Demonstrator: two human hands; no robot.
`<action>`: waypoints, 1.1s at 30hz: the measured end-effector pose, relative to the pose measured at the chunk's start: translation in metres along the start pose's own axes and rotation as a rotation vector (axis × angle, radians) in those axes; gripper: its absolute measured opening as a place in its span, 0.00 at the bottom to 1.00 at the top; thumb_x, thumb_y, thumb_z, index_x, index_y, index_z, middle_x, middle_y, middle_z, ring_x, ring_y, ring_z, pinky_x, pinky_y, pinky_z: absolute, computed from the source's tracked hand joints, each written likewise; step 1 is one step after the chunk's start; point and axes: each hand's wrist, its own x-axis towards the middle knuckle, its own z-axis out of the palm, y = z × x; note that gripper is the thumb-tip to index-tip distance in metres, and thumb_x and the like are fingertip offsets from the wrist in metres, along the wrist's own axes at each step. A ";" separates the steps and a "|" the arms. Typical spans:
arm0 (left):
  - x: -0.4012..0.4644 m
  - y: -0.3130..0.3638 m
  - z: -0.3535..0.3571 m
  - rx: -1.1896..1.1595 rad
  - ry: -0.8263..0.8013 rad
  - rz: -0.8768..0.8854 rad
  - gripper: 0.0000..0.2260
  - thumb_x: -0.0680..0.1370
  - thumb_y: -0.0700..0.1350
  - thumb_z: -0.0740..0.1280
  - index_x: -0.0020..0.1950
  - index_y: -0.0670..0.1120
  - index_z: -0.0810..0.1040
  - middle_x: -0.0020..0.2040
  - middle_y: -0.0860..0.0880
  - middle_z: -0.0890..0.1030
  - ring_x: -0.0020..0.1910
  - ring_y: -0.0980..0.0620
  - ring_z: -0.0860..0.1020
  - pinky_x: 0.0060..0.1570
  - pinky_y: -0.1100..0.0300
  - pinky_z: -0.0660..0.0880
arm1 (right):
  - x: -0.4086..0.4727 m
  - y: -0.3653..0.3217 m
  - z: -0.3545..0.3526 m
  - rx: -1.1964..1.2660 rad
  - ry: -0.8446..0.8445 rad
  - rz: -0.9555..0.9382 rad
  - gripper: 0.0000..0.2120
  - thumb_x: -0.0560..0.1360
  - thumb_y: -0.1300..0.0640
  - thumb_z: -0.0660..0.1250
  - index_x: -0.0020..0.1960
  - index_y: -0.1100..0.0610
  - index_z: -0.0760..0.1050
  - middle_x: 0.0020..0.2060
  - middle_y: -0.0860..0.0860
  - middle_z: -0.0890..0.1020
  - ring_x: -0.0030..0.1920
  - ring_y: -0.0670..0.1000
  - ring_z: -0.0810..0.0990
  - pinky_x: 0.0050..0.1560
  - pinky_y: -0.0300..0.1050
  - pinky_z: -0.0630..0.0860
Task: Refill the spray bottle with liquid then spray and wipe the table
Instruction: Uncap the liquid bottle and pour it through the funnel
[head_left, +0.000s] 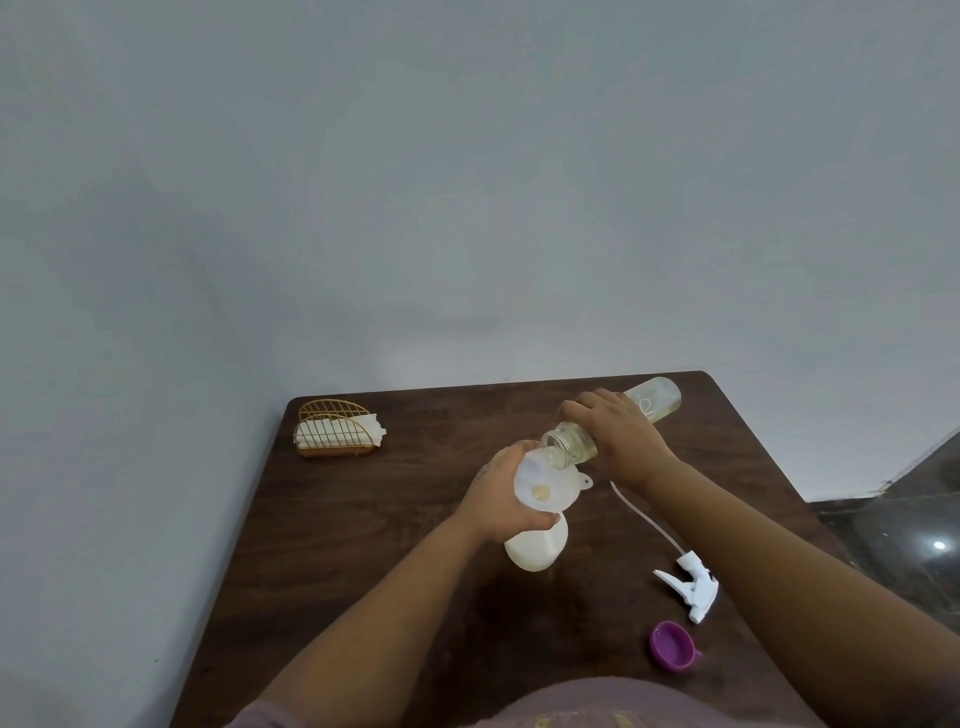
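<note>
A white translucent spray bottle (537, 548) stands on the dark wooden table (363, 545) with a white funnel (545, 486) in its neck. My left hand (498, 499) grips the bottle's neck under the funnel. My right hand (618, 434) holds a clear refill bottle (657, 397) of pale yellow liquid, tipped over so its open mouth rests at the funnel's rim. A little yellowish liquid shows at the funnel's bottom. The white trigger sprayer head (691, 584) with its long tube lies on the table to the right, apart from the bottle.
A purple cap (672, 644) lies near the front right of the table. A gold wire napkin holder (335, 428) with white napkins stands at the back left corner. A grey wall is behind; dark floor lies to the right.
</note>
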 end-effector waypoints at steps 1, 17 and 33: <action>0.000 0.000 0.000 0.000 -0.002 0.001 0.38 0.64 0.54 0.78 0.70 0.56 0.66 0.65 0.56 0.73 0.61 0.53 0.73 0.60 0.52 0.75 | 0.000 0.000 0.000 -0.001 0.001 -0.001 0.23 0.60 0.55 0.77 0.53 0.53 0.74 0.43 0.50 0.78 0.45 0.54 0.76 0.48 0.48 0.71; 0.001 -0.001 0.001 0.015 -0.005 -0.004 0.38 0.64 0.55 0.78 0.70 0.57 0.65 0.66 0.56 0.72 0.62 0.53 0.72 0.61 0.50 0.74 | -0.003 0.001 -0.004 -0.015 0.005 -0.003 0.22 0.60 0.56 0.76 0.52 0.53 0.75 0.42 0.49 0.78 0.44 0.54 0.76 0.46 0.48 0.71; 0.003 -0.004 0.001 0.021 -0.006 -0.017 0.38 0.63 0.57 0.77 0.69 0.60 0.64 0.65 0.58 0.71 0.62 0.53 0.72 0.61 0.50 0.74 | -0.002 0.002 -0.004 -0.013 0.010 0.003 0.19 0.61 0.56 0.74 0.50 0.53 0.74 0.41 0.49 0.78 0.43 0.53 0.75 0.45 0.47 0.70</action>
